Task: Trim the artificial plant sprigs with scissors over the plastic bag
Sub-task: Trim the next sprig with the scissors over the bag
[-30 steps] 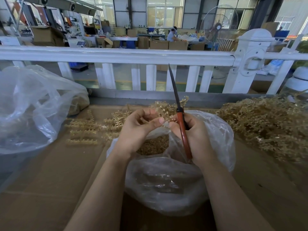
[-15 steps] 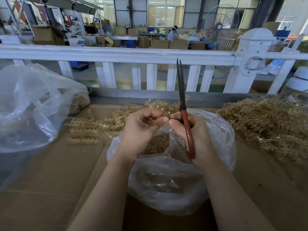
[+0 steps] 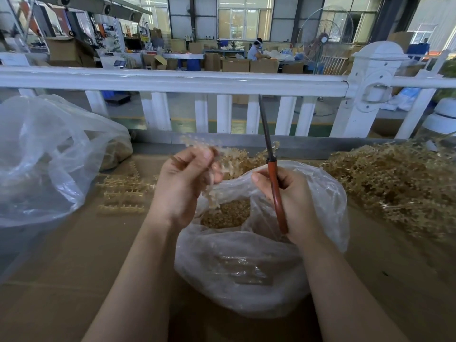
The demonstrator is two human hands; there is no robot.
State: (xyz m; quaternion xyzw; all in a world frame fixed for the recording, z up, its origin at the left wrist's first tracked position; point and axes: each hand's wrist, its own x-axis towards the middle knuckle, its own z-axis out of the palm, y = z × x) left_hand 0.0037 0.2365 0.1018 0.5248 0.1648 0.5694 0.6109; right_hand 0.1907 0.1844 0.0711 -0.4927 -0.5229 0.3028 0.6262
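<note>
While our left hand (image 3: 183, 183) pinches a blurred sprig (image 3: 222, 166) just above the mouth of the plastic bag (image 3: 246, 262), our right hand (image 3: 288, 196) is curled round the red handles of the scissors (image 3: 272, 174), blades pressed together and pointing up toward the white railing (image 3: 172, 81). We judge the sprig sits near the bag's far-left rim, so cut pieces could drop onto the cardboard worktop (image 3: 74, 255) instead. With the sprig this close to our fingers (image 3: 212, 172), a hurried snip might nick them or the thin plastic.
</note>
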